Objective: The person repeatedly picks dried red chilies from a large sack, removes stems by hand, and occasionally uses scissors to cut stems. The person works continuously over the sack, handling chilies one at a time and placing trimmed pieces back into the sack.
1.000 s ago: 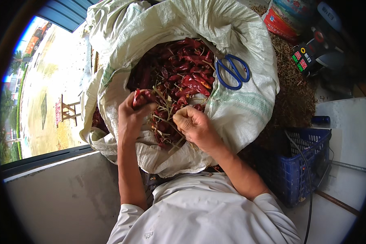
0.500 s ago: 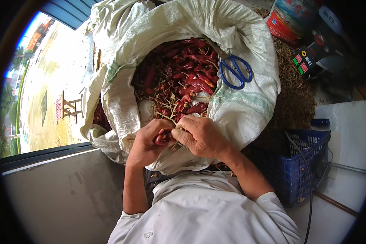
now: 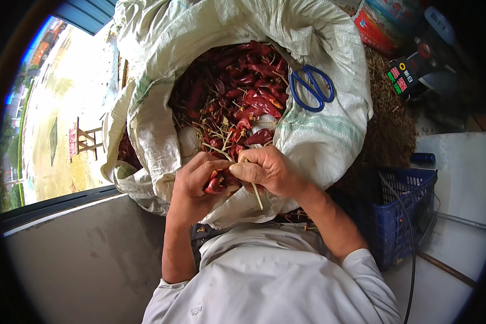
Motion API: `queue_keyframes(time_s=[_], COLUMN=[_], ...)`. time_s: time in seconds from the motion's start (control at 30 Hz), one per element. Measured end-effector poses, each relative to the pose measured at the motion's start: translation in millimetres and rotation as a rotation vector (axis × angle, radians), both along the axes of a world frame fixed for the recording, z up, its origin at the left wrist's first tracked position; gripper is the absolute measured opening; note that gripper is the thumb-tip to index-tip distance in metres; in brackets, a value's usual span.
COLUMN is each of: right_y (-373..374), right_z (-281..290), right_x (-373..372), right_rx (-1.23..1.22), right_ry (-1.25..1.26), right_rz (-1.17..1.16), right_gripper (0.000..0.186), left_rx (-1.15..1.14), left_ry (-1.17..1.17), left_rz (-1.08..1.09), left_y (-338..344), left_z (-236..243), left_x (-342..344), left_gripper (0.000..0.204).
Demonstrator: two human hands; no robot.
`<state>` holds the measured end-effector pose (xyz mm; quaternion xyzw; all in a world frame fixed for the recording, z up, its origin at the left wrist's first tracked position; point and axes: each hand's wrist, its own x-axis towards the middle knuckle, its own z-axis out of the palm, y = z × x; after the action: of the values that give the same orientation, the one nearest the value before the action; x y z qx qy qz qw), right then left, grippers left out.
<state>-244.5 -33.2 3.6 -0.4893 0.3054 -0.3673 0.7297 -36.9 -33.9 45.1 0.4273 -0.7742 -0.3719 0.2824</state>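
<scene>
My left hand [image 3: 188,186] is closed around dried red chilies [image 3: 215,184] at the near rim of a white woven sack [image 3: 167,65]. Close against it on the right, my right hand [image 3: 269,170] pinches a pale dry stalk [image 3: 258,197] between thumb and forefinger, its lower end sticking out toward me. Another thin stem [image 3: 219,152] pokes out beyond my fingers. Inside the sack lies a heap of dark red chilies [image 3: 243,86] mixed with loose stems. Blue-handled scissors [image 3: 314,89] rest on the sack's right rim, blades partly hidden.
A blue plastic crate [image 3: 397,227] with a black cable over it stands to the right. Dry plant scraps [image 3: 386,108] cover the floor beyond. A red and blue bag [image 3: 380,27] and a black machine [image 3: 421,70] are at the far right; a low wall [image 3: 86,243] runs on the left.
The pale stalk in my right hand now shows longer, pointing down toward me. Both hands have shifted slightly away from my body and stay close together; my left still holds chilies.
</scene>
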Motion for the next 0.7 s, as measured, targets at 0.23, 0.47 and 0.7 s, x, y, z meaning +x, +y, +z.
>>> queue_keyframes(time_s=[0.23, 0.47, 0.7], right_y=[4, 9, 23], right_z=[12, 3, 24], right_x=[-8, 8, 28], right_rx=[0.246, -0.637, -0.924], right_ry=[-0.113, 0.583, 0.798], right_rz=[0.208, -0.306, -0.513], right_gripper=[0.032, 0.023, 0.031], left_rx=[-0.038, -0.385, -0.482], left_ry=[0.064, -0.205, -0.521], left_rz=[-0.130, -0.031, 0.456], left_y=[-7, -10, -58], left_z=[-3, -9, -42], left_x=[8, -3, 13], left_gripper=[0.043, 0.032, 0.019])
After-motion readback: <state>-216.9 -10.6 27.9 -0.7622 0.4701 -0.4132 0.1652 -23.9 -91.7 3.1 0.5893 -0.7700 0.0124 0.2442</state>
